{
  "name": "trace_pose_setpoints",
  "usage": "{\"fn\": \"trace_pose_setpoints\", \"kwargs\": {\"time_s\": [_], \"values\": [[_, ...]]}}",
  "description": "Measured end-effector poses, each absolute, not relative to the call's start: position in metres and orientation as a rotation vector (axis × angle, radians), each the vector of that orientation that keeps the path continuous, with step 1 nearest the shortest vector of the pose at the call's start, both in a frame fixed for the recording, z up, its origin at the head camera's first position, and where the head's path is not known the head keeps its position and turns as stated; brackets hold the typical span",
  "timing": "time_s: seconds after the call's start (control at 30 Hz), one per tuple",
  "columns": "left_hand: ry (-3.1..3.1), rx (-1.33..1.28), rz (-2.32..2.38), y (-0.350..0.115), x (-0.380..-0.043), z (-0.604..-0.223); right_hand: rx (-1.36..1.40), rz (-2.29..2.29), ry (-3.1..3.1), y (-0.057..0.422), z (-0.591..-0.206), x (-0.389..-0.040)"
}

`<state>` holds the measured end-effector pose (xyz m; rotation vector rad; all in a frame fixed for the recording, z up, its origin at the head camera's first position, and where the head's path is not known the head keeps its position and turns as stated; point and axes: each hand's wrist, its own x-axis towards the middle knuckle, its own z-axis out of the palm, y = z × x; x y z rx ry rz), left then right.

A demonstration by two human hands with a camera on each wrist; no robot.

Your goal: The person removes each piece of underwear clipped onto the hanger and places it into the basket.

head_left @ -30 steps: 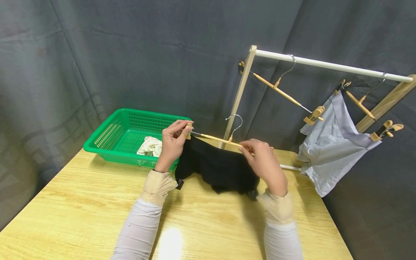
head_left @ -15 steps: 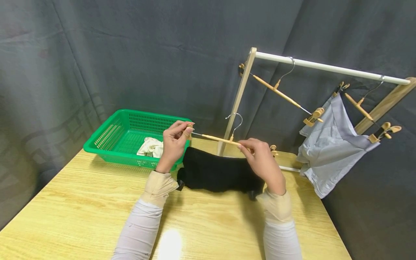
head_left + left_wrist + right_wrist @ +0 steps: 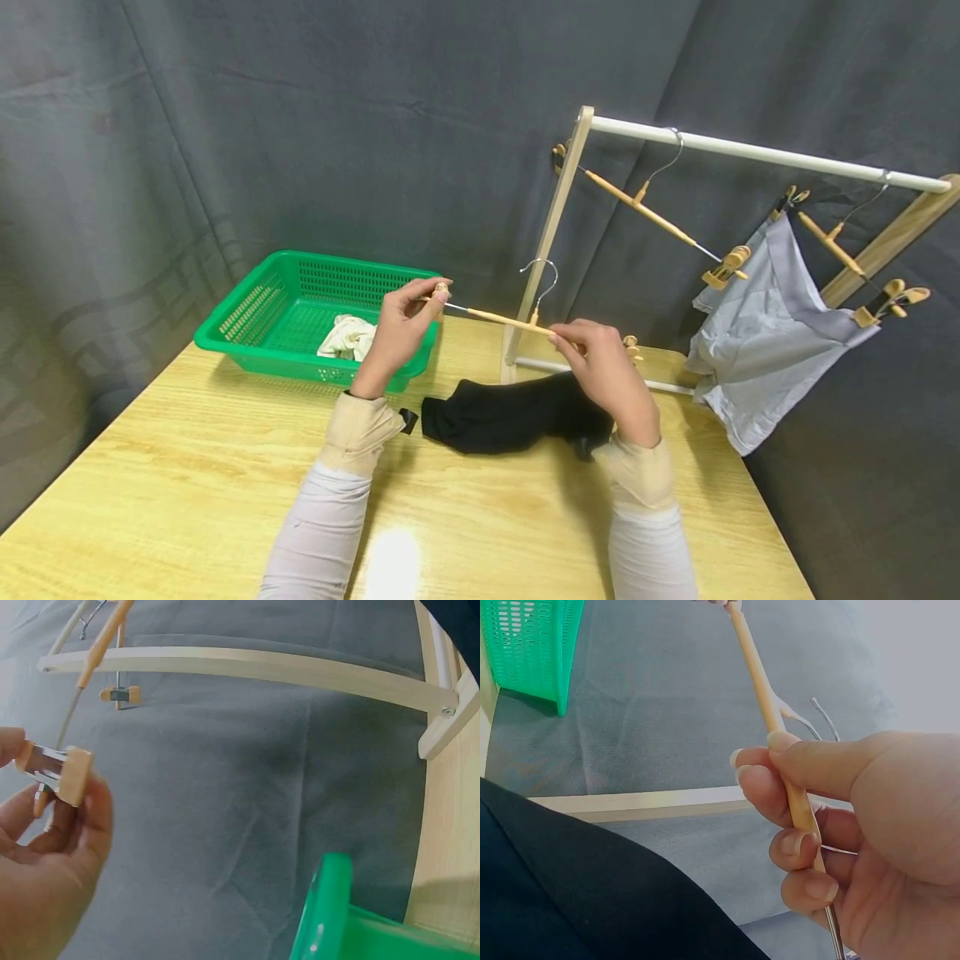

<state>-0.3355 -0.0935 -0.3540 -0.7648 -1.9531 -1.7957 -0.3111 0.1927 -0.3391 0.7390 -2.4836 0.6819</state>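
A wooden clip hanger (image 3: 498, 319) with a metal hook is held level above the table. My left hand (image 3: 401, 329) pinches the wooden clip (image 3: 56, 774) at its left end; no cloth shows in that clip in the left wrist view. My right hand (image 3: 855, 817) has its fingers wrapped round the wooden bar (image 3: 759, 675), just right of the hook. Below the hanger is a black garment (image 3: 495, 417), its left end down by the tabletop and its right end rising behind my right hand. Part of the right end clip (image 3: 632, 343) shows past my right hand.
A green basket (image 3: 247, 354) with a white cloth (image 3: 348, 337) stands at the back left. To the right is a rack with a white rail (image 3: 765, 152), carrying a bare clip hanger (image 3: 637, 204) and grey shorts (image 3: 772, 325) on another hanger. Grey curtain (image 3: 375, 125) hangs behind.
The black garment's left end has come away from the left clip and dropped towards the table. My left hand has shifted slightly right, still pinching the clip; my right hand has barely moved.
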Motion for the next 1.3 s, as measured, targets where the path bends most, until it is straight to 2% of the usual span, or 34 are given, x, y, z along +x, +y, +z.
{"fn": "trace_pose_setpoints", "kwargs": {"time_s": [0.2, 0.3, 0.5, 0.7, 1.3], "values": [[-1.984, -0.674, -1.547, -0.092, -0.346, -0.364, 0.749, 0.671, -2.509, 0.192, -0.341, -0.312], [-1.924, -0.665, -1.35, -0.084, -0.34, -0.361, 0.749, 0.655, -2.528, 0.19, -0.343, -0.313], [-1.842, -0.826, -1.173, -0.06, -0.323, -0.346, 0.765, 0.624, -2.521, 0.187, -0.342, -0.314], [-2.01, -0.923, -1.024, -0.048, -0.326, -0.353, 0.758, 0.627, -2.523, 0.185, -0.341, -0.313], [-2.256, -1.079, -0.887, -0.056, -0.337, -0.367, 0.736, 0.53, -2.56, 0.176, -0.341, -0.311]]}}
